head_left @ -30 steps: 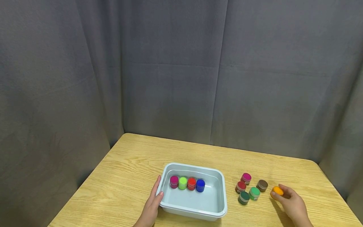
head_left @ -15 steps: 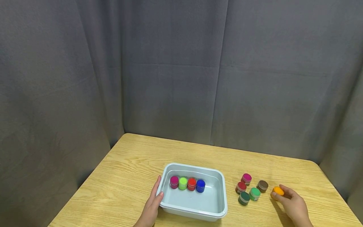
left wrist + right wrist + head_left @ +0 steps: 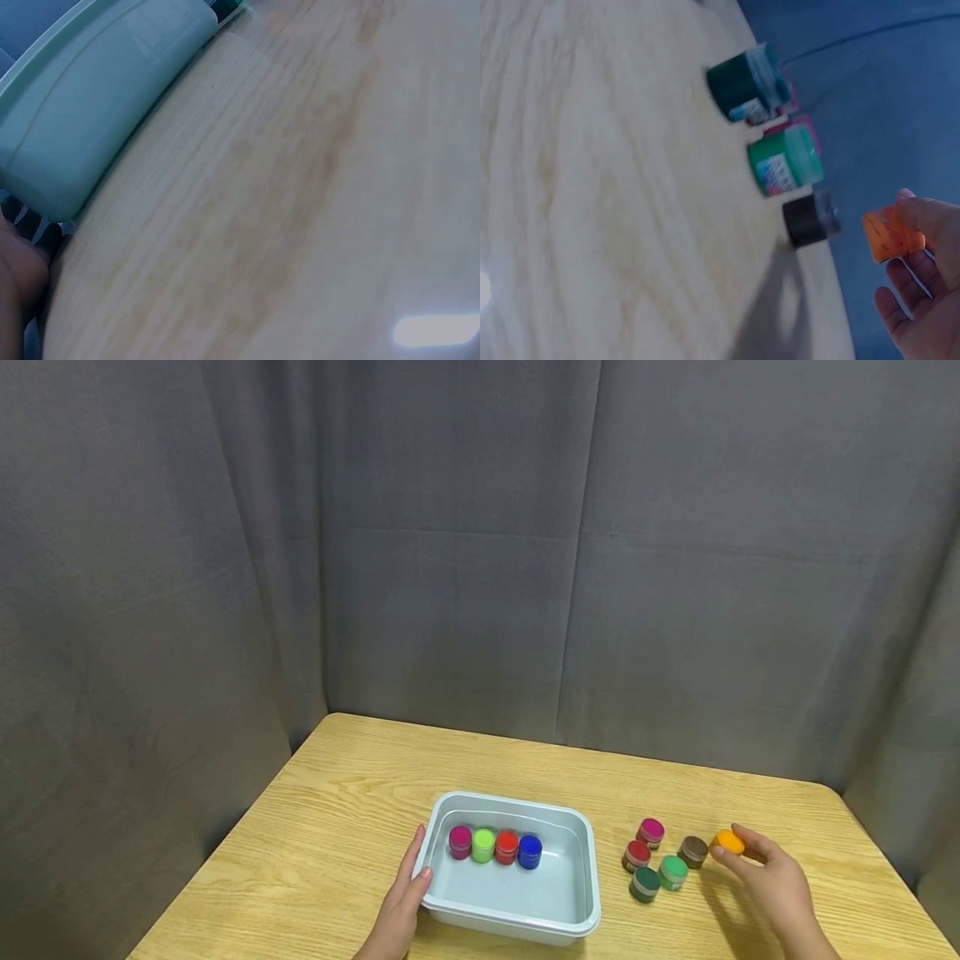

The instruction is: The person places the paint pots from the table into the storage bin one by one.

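My right hand (image 3: pixel 772 881) pinches a small orange paint jar (image 3: pixel 727 842) between thumb and fingers, beside the brown-lidded jar (image 3: pixel 693 852). In the right wrist view, the orange jar (image 3: pixel 891 234) is raised off the wood and tilted. My left hand (image 3: pixel 397 906) holds the left side of a pale blue plastic tub (image 3: pixel 510 925), thumb over the rim and fingers along the outside wall. Inside the tub, against its far wall, a row of jars runs from magenta (image 3: pixel 461 842) through lime green (image 3: pixel 483 844) and red (image 3: pixel 507 847) to blue (image 3: pixel 529 852).
Right of the tub stand a pink-lidded jar (image 3: pixel 651 832), a dark red jar (image 3: pixel 637 855), a green jar (image 3: pixel 673 872) and a dark green jar (image 3: pixel 645 883), close together. Grey curtains (image 3: pixel 450 610) hang behind the wooden table (image 3: pixel 360 777).
My right hand has lifted the orange jar off the table and shifted it slightly away and left, towards the brown jar. My left hand and the tub have stayed put.
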{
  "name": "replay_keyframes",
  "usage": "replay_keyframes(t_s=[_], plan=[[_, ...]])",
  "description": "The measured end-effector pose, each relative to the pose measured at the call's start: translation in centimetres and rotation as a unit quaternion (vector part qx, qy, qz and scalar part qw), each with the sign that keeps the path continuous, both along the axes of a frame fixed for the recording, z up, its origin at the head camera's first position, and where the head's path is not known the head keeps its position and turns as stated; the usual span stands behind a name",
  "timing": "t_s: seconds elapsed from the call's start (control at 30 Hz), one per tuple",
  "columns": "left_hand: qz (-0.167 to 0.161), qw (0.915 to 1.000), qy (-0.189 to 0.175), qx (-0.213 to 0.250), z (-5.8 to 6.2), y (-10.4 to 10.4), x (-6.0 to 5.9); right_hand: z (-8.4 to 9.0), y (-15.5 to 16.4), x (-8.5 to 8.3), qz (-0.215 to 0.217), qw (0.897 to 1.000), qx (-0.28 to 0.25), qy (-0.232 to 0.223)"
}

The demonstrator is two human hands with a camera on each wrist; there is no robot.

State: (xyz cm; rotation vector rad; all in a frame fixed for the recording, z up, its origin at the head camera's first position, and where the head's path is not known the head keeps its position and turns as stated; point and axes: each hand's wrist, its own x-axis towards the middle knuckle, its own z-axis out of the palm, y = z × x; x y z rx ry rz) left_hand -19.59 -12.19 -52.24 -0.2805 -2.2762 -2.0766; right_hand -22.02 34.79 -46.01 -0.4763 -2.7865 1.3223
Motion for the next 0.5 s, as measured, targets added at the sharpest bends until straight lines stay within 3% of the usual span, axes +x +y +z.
replay_keyframes(t_s=[0.5], plan=[[0.001, 1.0, 0.0, -0.006, 0.0, 0.0, 0.0, 3.6, -4.3, -0.1, 0.057, 0.998, -0.01, 0.031]])
